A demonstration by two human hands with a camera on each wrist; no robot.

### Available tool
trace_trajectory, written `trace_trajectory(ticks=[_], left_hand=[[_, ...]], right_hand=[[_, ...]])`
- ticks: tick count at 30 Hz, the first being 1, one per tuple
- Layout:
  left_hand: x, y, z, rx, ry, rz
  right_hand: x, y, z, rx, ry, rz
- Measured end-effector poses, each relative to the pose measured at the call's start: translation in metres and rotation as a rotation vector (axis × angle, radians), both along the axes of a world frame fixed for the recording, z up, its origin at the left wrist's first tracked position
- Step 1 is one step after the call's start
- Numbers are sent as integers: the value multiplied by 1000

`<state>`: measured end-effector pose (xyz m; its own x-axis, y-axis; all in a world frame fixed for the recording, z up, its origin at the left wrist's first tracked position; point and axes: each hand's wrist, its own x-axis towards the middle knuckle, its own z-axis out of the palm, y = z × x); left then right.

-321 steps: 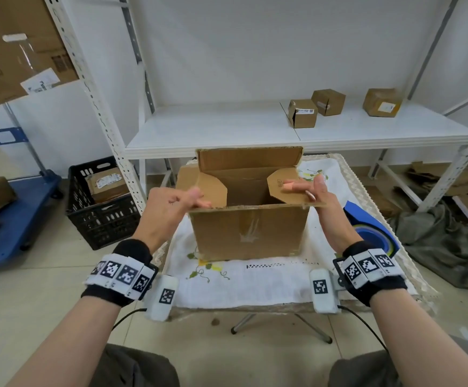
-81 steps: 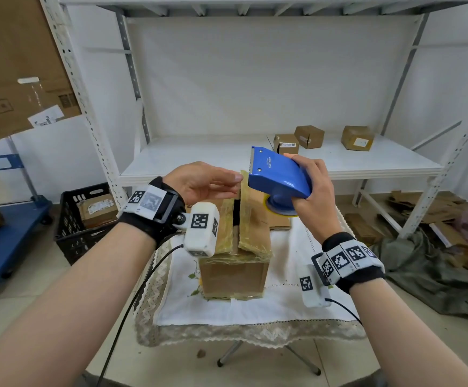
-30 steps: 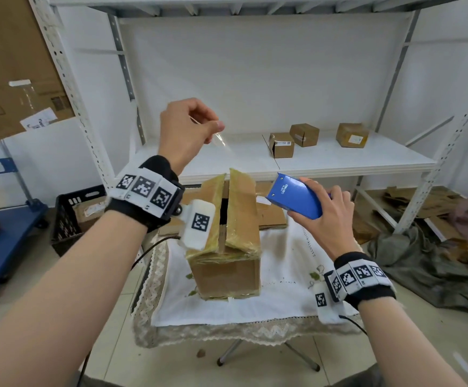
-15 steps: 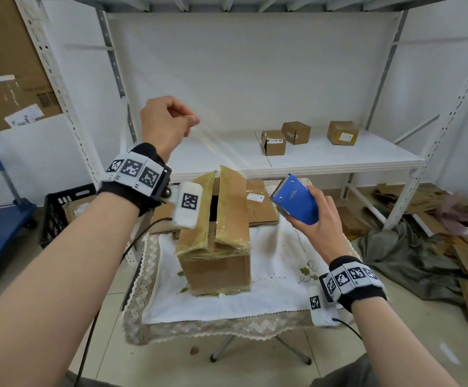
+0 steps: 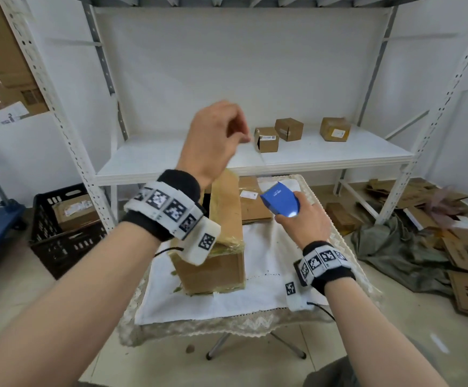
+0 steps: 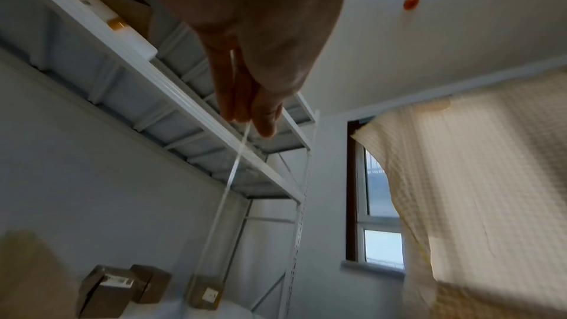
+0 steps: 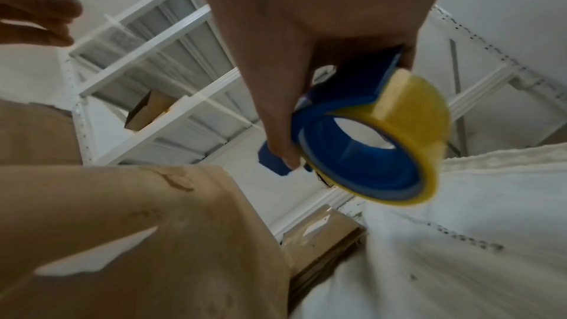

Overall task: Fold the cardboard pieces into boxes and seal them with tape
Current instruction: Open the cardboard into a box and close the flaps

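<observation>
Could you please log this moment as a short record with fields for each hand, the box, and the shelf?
left hand: raised above the box, fingers pinching the free end of a clear tape strip
right hand: grips the blue tape dispenser, which carries a yellowish roll
cardboard box: on the white cloth, top flaps standing up, not closed
shelf: three small cardboard boxes on it
</observation>
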<state>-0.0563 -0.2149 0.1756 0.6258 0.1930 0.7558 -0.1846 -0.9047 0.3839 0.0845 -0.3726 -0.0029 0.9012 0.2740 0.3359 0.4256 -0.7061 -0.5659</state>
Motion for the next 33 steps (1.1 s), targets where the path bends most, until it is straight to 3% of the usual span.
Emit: trace_trajectory(ticks=[5, 7, 10, 13, 15, 17, 18, 20, 23, 28, 33], left_hand=[[1, -13, 1, 70, -100, -2], [-3, -8, 18, 73, -60, 1], [-4, -4, 29, 48, 18, -32], [-8, -4, 34, 15, 53, -73], [-10, 0, 40, 3, 51, -84], [-12, 4, 45, 5, 43, -76], [-12, 5, 47, 8, 41, -72], [-12, 8, 53, 7, 43, -65], [-12, 14, 59, 0, 42, -42], [-11, 26, 63, -9, 41, 3], [-13, 40, 68, -1, 48, 36]], right_hand=[[14, -8, -4, -162, 269, -51], [18, -15, -20, -17, 400, -43], [25, -18, -46, 377, 593, -30], [31, -19, -60, 445, 743, -14], [31, -17, -63, 374, 768, -13], [27, -14, -56, 290, 612, -71], [19, -12, -42, 379, 496, -64], [3, -5, -13, 777, 428, 96], [-22, 4, 31, 1073, 693, 479], [-35, 13, 50, 1034, 912, 986], [-45, 23, 59, 835, 844, 1064]])
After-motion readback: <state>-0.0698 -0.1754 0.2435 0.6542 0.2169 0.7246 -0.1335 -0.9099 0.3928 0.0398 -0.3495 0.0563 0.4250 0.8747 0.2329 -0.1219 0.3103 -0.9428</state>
